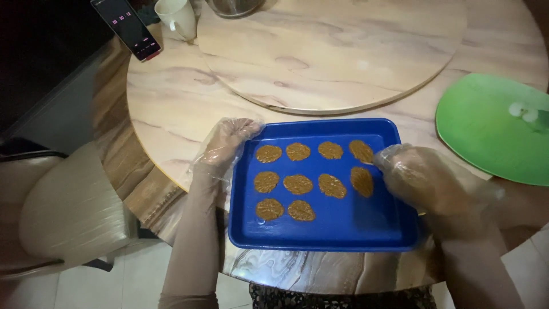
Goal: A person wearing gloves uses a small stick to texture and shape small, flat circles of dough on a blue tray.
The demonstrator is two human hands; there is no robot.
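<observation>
On the near edge of the round marble table sits a blue tray, and I am watching both gloved hands work at it. My left hand rests on the tray's upper left corner, its fingers curled loosely over the rim, steadying it and holding nothing else. My right hand hovers over the right side of the tray, its fingers bent together near the flattened brown dough pieces; through the clear, crinkled glove I cannot tell whether it pinches a bit of dough or simply presses one flat.

Ten pieces lie in three rows, four, four and two, with the lower right of the tray bare. To do this well, I judge the right fingers should press evenly and keep each piece apart from its neighbours, while the left hand keeps the tray from sliding toward the table's edge, which it slightly overhangs.

Beyond the tray lies a raised round turntable. A green board lies to the right, near the right wrist, and could get nudged. A phone and a white cup stand well apart at the far left. A cream chair stands to the left.
</observation>
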